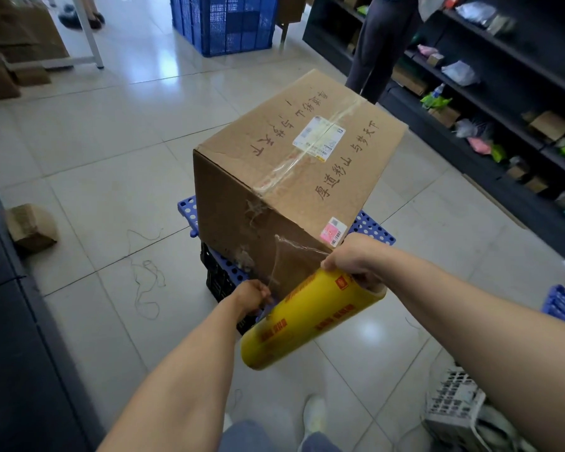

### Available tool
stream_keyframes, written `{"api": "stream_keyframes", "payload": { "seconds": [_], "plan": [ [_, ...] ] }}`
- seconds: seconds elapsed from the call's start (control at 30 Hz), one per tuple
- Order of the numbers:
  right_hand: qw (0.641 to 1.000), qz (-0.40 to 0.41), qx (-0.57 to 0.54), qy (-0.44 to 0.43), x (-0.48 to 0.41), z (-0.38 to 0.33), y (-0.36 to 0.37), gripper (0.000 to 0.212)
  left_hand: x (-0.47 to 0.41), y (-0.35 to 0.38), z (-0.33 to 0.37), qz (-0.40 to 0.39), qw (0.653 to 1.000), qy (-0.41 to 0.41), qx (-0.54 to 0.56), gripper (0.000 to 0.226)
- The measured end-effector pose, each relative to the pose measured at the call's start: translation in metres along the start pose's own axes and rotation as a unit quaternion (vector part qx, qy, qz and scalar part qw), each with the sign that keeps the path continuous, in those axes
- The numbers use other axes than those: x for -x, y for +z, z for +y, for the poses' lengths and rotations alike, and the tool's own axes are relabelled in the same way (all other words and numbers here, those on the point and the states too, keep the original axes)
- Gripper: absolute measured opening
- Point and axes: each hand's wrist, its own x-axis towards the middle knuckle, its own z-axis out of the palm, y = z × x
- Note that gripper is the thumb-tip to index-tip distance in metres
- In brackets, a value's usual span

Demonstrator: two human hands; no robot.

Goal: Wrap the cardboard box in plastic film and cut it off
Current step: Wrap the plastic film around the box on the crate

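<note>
A large brown cardboard box (291,164) with handwritten characters, clear tape and a white label stands on a blue perforated platform (372,228) over a black crate (219,282). A yellow roll of plastic film (310,318) hangs in front of the box's near lower corner. My right hand (353,259) grips the roll's far end. My left hand (252,296) pinches the loose edge of clear film (291,259), which stretches from the roll up against the box's near face.
Dark shelves (503,79) with packets and small boxes run along the right. A person (382,44) stands beside them. A blue crate (225,21) stands at the back, a small carton (31,228) lies left, a white basket (454,406) sits at lower right. Thread lies on the tiles.
</note>
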Motion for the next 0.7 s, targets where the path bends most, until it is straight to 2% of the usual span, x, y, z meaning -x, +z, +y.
{"api": "stream_keyframes", "payload": {
  "seconds": [0.1,0.17,0.3,0.4,0.5,0.6,0.7],
  "plan": [
    [1.0,-0.001,-0.004,0.01,-0.002,0.001,-0.001,0.051,-0.003,-0.004,-0.007,0.037,0.992,-0.012,0.117,0.025],
    [1.0,-0.003,-0.015,0.014,-0.003,0.0,-0.002,0.052,-0.002,-0.009,-0.005,0.056,0.99,-0.006,0.132,0.024],
    [1.0,-0.001,0.002,0.008,-0.003,-0.002,-0.004,0.05,0.004,-0.021,-0.006,-0.023,0.995,-0.025,0.096,0.022],
    [0.999,0.01,0.038,0.006,-0.004,-0.003,-0.004,0.049,-0.001,-0.019,-0.012,-0.038,0.999,-0.018,-0.007,0.02],
    [0.998,0.02,0.063,-0.001,-0.005,-0.003,-0.006,0.052,-0.012,-0.013,-0.009,0.045,0.999,0.014,-0.017,0.025],
    [0.998,0.025,0.066,0.0,-0.006,-0.002,-0.011,0.05,-0.023,-0.015,-0.004,0.16,0.986,0.004,0.038,0.018],
    [0.997,0.032,0.067,0.004,-0.005,-0.002,-0.017,0.046,-0.034,-0.012,-0.002,0.196,0.977,-0.019,0.079,0.012]
  ]
}}
